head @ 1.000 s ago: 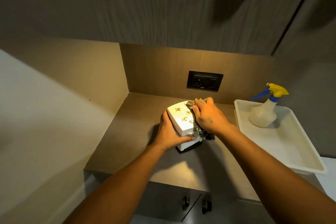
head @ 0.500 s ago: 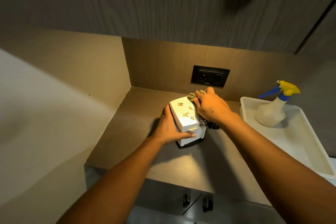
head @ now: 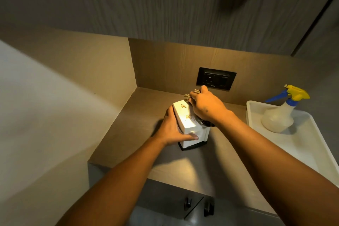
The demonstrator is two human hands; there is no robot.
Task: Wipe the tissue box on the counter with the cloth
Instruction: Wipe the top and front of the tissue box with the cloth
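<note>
- While the left hand [head: 172,128] clamps the near-left side of the tissue box [head: 185,121], the right hand [head: 207,108] has slid the cloth [head: 187,96] from the middle of the box top to its far edge.
- Left fingers are wrapped round the box, thumb across its front face; the box is still tilted, its far end up.
- Right fingers are curled tight on the bunched cloth, pressing it on the box top.
- Box sits mid-counter [head: 128,134], in front of the wall socket [head: 216,78]; tray [head: 311,152] with spray bottle [head: 280,115] lies well to the box's right.
- Judgement: top stroke nearly finished; sides probably remain unwiped.
</note>
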